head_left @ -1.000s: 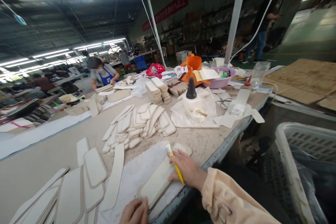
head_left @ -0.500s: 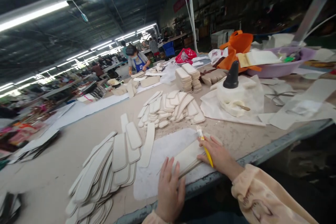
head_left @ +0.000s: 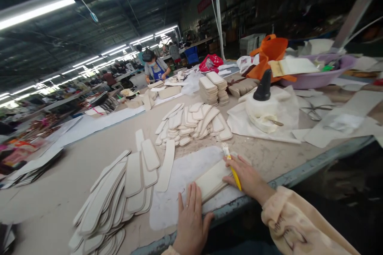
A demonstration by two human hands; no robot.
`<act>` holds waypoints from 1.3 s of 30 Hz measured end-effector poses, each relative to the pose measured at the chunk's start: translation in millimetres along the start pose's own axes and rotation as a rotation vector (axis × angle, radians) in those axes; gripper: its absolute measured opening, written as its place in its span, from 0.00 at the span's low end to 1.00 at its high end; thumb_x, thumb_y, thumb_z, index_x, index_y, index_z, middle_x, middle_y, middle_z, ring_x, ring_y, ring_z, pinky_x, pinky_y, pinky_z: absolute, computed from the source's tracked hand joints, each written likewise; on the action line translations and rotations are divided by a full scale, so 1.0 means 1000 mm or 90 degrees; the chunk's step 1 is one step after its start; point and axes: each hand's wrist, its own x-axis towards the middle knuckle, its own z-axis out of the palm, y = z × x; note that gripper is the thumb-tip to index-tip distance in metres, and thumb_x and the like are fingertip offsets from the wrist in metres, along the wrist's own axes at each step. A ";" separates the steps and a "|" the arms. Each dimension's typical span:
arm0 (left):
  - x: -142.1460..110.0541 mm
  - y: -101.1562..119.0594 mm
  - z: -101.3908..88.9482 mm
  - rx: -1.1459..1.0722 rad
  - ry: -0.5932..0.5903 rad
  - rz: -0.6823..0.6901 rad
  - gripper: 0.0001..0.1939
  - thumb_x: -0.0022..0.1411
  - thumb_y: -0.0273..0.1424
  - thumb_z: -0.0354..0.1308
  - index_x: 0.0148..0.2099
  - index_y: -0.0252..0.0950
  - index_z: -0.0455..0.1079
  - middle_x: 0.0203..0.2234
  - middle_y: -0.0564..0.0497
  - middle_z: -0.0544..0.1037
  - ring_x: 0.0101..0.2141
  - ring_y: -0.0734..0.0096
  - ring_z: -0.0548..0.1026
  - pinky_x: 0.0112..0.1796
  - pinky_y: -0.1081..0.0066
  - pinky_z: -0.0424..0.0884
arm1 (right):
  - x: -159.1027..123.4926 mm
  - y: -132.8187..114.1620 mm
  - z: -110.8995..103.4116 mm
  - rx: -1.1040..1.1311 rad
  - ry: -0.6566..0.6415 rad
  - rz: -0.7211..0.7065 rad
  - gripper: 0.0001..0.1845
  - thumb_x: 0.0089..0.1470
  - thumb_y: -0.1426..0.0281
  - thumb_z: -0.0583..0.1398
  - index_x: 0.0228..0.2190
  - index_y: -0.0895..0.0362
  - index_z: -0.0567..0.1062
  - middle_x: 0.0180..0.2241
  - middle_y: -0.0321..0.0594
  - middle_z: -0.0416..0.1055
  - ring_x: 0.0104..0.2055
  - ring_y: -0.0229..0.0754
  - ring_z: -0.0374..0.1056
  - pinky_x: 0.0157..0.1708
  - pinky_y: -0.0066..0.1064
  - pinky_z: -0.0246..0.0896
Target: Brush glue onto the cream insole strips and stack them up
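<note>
Between my hands lies a long cream panel with rounded ends (head_left: 211, 178), stacked on others like it on a white sheet (head_left: 170, 212) near the table edge. My left hand (head_left: 193, 213) rests flat with fingers spread, its fingertips at the panel's near end. My right hand (head_left: 243, 177) grips a yellow-handled brush (head_left: 235, 176), bristles pointing up and away, while its fingers lie against the far end of the panel. Fanned cream panels (head_left: 110, 195) spread to the left, and a single curved strip (head_left: 166, 166) lies beside them.
A heap of smaller cream pieces (head_left: 194, 121) sits beyond the sheet. Farther right are a white container with a black cone (head_left: 263, 87), scissors (head_left: 315, 109) and a purple basin (head_left: 320, 75). Across the table works a person in a blue apron (head_left: 156, 71).
The view has swung left. My left hand has gone from curled at the panel's near end to flat with fingers spread. My right hand still holds the brush at the far end.
</note>
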 end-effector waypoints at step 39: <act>0.028 0.017 -0.020 -1.125 -0.222 -0.537 0.28 0.40 0.44 0.69 0.42 0.33 0.73 0.28 0.45 0.80 0.35 0.56 0.78 0.38 0.62 0.71 | 0.024 -0.027 -0.061 0.557 0.405 0.197 0.17 0.49 0.61 0.62 0.34 0.52 0.59 0.33 0.35 0.66 0.35 0.41 0.66 0.35 0.33 0.65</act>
